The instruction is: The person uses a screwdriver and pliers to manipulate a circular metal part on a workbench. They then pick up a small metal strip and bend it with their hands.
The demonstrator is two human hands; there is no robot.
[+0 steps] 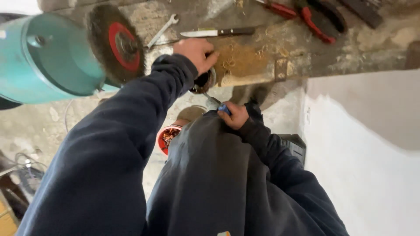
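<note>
Clamping a half-hidden round part [204, 81], left hand [197, 52]; right hand [236, 114] grips blue-handled tool [221, 106].

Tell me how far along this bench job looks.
Done: curled shavings already litter the workbench. In hand: the left hand steadies a round dark part at the bench edge while the right hand works a blue-handled tool into it. Left: cannot tell; the part's inside is hidden.
</note>
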